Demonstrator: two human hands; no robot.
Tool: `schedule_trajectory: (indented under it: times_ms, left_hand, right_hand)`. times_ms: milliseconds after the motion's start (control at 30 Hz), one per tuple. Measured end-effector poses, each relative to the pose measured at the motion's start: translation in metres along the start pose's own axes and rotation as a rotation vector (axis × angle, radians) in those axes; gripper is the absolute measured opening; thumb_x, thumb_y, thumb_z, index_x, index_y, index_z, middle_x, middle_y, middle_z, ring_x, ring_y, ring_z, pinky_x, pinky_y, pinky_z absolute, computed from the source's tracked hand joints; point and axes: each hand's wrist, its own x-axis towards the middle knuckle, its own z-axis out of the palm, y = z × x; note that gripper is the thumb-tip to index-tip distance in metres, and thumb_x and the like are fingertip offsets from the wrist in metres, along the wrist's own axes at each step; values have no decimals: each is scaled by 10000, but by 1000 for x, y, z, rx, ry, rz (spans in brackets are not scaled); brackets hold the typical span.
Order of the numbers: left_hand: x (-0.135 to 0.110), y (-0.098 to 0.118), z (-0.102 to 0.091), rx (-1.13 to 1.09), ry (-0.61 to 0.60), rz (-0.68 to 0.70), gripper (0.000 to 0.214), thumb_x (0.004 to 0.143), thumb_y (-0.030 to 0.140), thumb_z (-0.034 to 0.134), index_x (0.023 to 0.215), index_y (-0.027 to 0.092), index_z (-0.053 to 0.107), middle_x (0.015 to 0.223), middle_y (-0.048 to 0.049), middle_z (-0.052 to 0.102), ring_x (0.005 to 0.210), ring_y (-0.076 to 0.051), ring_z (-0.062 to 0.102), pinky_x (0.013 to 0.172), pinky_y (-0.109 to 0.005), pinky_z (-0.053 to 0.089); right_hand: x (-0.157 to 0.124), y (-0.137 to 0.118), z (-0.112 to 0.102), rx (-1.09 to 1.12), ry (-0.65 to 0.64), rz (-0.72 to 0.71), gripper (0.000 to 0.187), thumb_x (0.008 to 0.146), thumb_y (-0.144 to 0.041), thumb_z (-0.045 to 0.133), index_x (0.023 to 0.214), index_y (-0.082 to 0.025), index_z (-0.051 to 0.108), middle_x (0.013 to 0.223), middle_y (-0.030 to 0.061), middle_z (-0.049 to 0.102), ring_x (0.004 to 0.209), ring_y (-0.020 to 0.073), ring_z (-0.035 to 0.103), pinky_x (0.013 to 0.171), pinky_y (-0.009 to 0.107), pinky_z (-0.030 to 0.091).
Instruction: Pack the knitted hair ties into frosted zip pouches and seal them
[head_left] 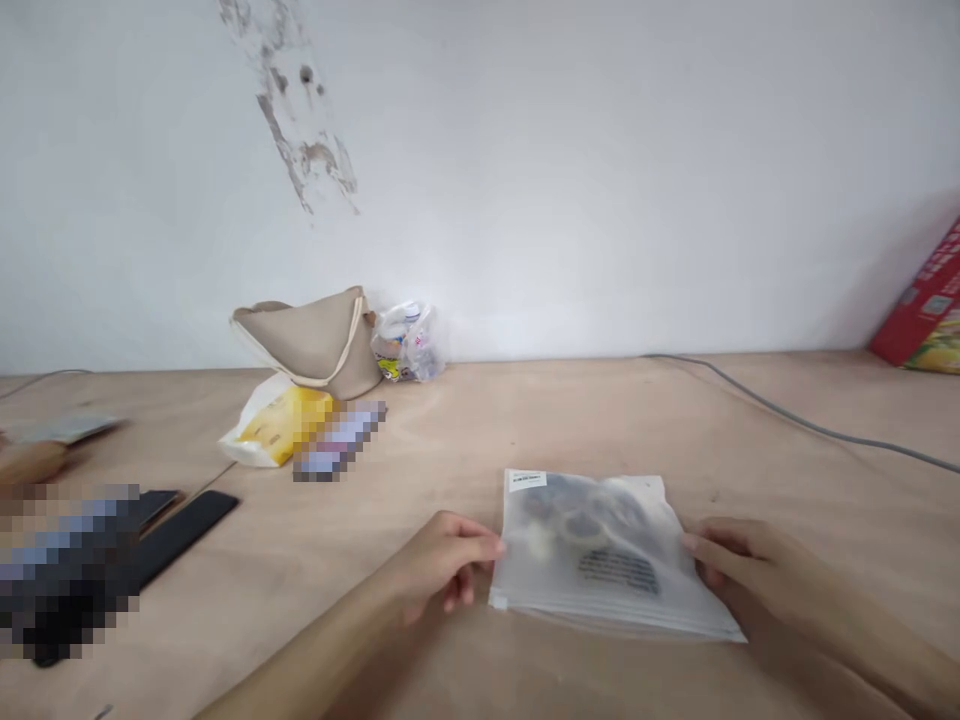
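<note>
A frosted plastic zip bag (pixel 600 550) with dark contents and a small white label lies flat on the wooden table (pixel 570 420) in front of me. My left hand (pixel 442 565) rests at the bag's left edge, its fingers curled, the thumb touching the bag. My right hand (pixel 739 570) sits at the bag's right edge with fingertips pressed on it. Both hands pinch the bag's sides; the bag stays on the table.
A beige pouch (pixel 315 340) stands by the wall over a white and yellow packet (pixel 274 430), next to a clear bag of small items (pixel 409 345). Dark flat objects (pixel 184 530) lie at left. A grey cable (pixel 795 420) crosses the right; a red box (pixel 926 305) leans far right.
</note>
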Motion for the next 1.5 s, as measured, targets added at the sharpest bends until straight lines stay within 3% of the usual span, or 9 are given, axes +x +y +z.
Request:
schedule_trajectory:
  times_ms: [100, 233, 367, 467, 667, 833, 1067, 1233, 1500]
  left_hand:
    - [13, 7, 11, -38, -21, -13, 286, 566, 379, 711, 630, 111, 634, 424, 40, 532, 338, -57, 431, 314, -148, 258]
    - [16, 14, 20, -58, 39, 42, 276, 619, 389, 681, 601, 129, 589, 430, 27, 547, 380, -93, 504, 368, -180, 363]
    - [7, 15, 25, -51, 147, 269, 272, 703, 392, 627, 636, 128, 631, 565, -7, 620, 504, -125, 575, 501, -227, 451]
    - [1, 1, 28, 3, 236, 435, 261, 770, 376, 584, 716, 140, 682, 675, -27, 667, 661, -170, 615, 618, -250, 475]
    - [-2, -25, 25, 233, 170, 656, 206, 823, 271, 538, 829, 200, 732, 922, -55, 701, 916, -232, 609, 838, -313, 448]
    - [-1, -28, 25, 282, 266, 678, 251, 827, 305, 520, 743, 198, 731, 822, -73, 666, 861, -233, 587, 783, -312, 453]
    - [3, -20, 27, 138, 489, 679, 297, 783, 353, 559, 563, 176, 655, 608, -12, 562, 661, -169, 529, 623, -247, 416]
    - [13, 0, 29, -91, 383, 648, 261, 758, 369, 590, 635, 158, 680, 646, 0, 630, 681, -168, 551, 656, -241, 419]
    - [55, 17, 23, -424, 328, 548, 313, 602, 415, 753, 543, 129, 642, 542, 19, 582, 563, -114, 501, 544, -200, 391]
  right_hand:
    - [9, -3, 3, 78, -88, -5, 347, 804, -448, 468, 539, -224, 450, 482, -41, 462, 467, 130, 457, 460, 250, 341]
    - [15, -9, 7, 104, -66, -36, 314, 819, -467, 437, 615, -231, 471, 545, -35, 475, 532, 147, 474, 510, 265, 378]
    - [4, -16, 2, 115, 65, -65, 309, 870, -491, 392, 789, -235, 546, 713, 5, 581, 676, 175, 541, 606, 278, 427]
    - [-11, -12, -3, 81, 149, -160, 311, 890, -485, 392, 846, -243, 581, 820, 31, 634, 757, 189, 591, 646, 279, 465]
    - [-29, 15, -1, -127, 10, -427, 229, 848, -437, 520, 908, -278, 674, 950, 39, 693, 939, 240, 641, 784, 332, 532]
    - [-29, 1, 3, -25, 11, -358, 278, 882, -433, 462, 830, -265, 676, 993, 46, 690, 910, 242, 642, 798, 337, 522]
    - [-23, -23, 6, 184, 4, -188, 337, 874, -505, 434, 799, -238, 626, 866, 47, 678, 863, 245, 621, 742, 316, 493]
    - [-1, -19, 3, 343, 41, -147, 297, 845, -505, 503, 810, -226, 598, 847, 31, 640, 912, 237, 568, 787, 311, 435]
    - [44, -12, 14, 564, 89, -93, 279, 822, -467, 578, 723, -206, 571, 671, -36, 547, 672, 138, 516, 629, 248, 426]
